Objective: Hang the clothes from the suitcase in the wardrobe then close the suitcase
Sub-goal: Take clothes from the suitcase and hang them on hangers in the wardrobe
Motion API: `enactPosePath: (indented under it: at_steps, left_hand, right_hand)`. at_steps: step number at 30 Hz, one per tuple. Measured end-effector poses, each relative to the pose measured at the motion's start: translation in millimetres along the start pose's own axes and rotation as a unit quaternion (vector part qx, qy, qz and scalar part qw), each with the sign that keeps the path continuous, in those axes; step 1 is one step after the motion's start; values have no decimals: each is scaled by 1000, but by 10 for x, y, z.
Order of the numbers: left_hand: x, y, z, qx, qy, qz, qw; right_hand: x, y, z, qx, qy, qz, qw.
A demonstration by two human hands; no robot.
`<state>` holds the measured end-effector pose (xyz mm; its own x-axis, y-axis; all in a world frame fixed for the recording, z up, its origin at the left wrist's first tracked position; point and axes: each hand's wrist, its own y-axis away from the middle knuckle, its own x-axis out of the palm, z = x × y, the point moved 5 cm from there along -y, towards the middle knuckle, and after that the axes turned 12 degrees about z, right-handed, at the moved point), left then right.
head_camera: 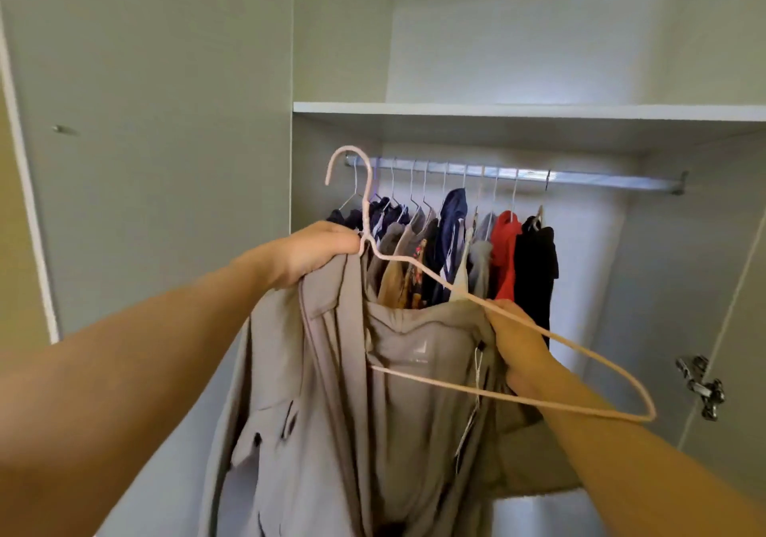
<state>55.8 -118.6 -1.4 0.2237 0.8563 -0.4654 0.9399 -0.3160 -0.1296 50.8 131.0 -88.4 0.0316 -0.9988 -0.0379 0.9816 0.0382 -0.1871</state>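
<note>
The left hand has its fingers curled tight round the neck of the pink hanger and the collar of the beige jacket. The right hand pinches the jacket cloth beside the hanger's arm. Both are held before the wardrobe rail, which is bare to the right of the hanging clothes.

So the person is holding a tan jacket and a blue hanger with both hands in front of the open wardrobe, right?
Not quite: the hanger is pale pink, not blue, as the head view shows. The rest is right: the left hand and the right hand hold it and the tan jacket in front of the open wardrobe.
</note>
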Motion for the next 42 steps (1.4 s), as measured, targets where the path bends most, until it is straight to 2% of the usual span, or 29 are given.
enactPosePath:
  at_steps: [5,8,11,13,16,18,19,21,23,25,29,32,34,35,37,39,40,42]
  left_hand:
    - [198,19,164,-1,81,24,996]
    - [548,-32,259,-8,118,116,986]
    - [852,-69,258,-17,46,194,980]
    - [935,-112,143,4,15,158,987]
    - [807,-85,-62,43,35,44,997]
    - [684,-118,-101,45,47,11,998]
    - [673,-133,-113,40,42,26,998]
    - [812,-146,-136,16,16,109,994]
    - [1050,-147,-105,-18,-11,197,980]
    - [1247,-175,-100,-5,-17,237,971]
    - [1157,-263,-189,54,21,153,987]
    - [1077,-277,-394,92,14,126,988]
    - [1020,-281,-472,113,42,101,988]
    - [974,-291,-478,116,52,85,988]
    - [870,-319,-430,116,51,53,991]
    - [804,-339,-376,115,43,34,992]
    - [777,-351,-341,112,44,26,992]
    - [733,-356,-264,99,53,10,994]
  right_hand:
    - [232,55,268,-26,-56,51,997]
    - [333,73,356,-40,-87,79,992]
    - [425,94,451,-55,-74,104,990]
    - [409,128,486,-52,-63,89,993]
    - [316,200,432,-44,-4,79,996]
    - [205,225,370,-43,5,51,998]
    - [165,227,364,-44,-11,35,998]
    - [126,238,428,-53,-16,23,998]
    - [150,253,525,-68,-12,43,997]
    - [150,290,581,-74,-22,56,995]
    - [17,336,562,-81,72,59,992]
    - [-15,342,373,-29,166,148,974]
    - [-16,363,233,6,245,220,944]
    - [-60,365,164,24,288,225,931]
    - [-235,327,70,58,370,173,911]
    - [-426,279,8,85,389,106,911]
    - [-512,245,-8,93,353,75,928]
    - [-668,192,-53,119,210,12,970]
